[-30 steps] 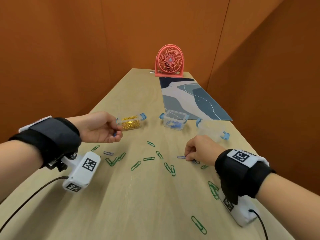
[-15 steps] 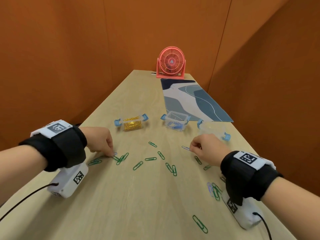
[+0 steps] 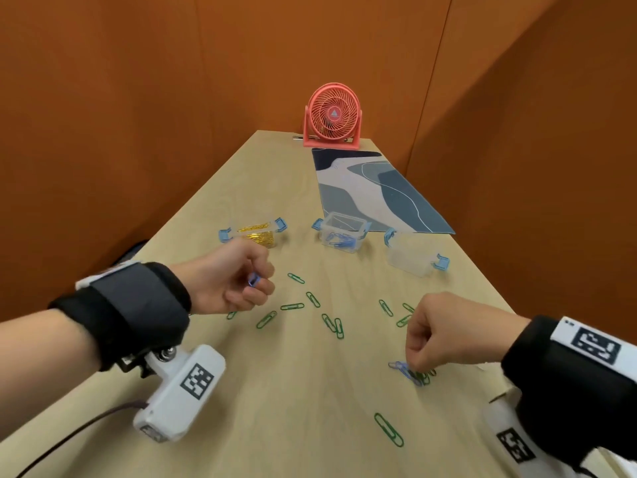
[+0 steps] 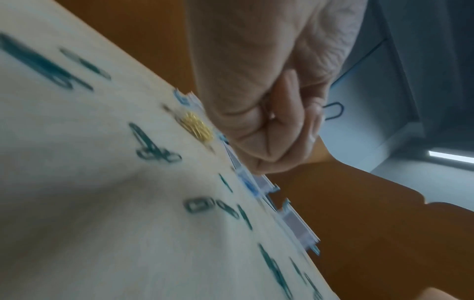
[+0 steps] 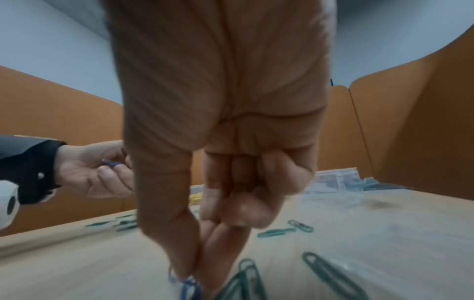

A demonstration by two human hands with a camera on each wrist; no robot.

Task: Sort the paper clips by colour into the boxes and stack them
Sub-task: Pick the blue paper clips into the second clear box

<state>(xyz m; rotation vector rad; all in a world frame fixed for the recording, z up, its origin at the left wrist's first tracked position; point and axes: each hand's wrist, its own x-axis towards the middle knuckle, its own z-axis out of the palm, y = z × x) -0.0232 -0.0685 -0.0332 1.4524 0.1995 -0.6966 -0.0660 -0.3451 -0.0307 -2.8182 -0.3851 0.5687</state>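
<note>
A small blue wire paper clip (image 3: 254,280) sat pinched between thumb and curled fingers of the left hand (image 3: 230,277), lifted clear of the pale wooden counter (image 3: 275,391) — likely bound for the clear plastic box of blue clips (image 3: 341,232) just beyond. The right hand (image 3: 444,331) reached down with thumb and forefinger pressed together on another blue paper clip (image 3: 401,367) lying tangled among green ones, gripping it at the counter. Green wire paper clips (image 3: 293,306) lay scattered between the hands, unsorted, probably meant for the empty clear box (image 3: 413,258) at right; the clear box of gold clips (image 3: 256,232) stood at left.
</note>
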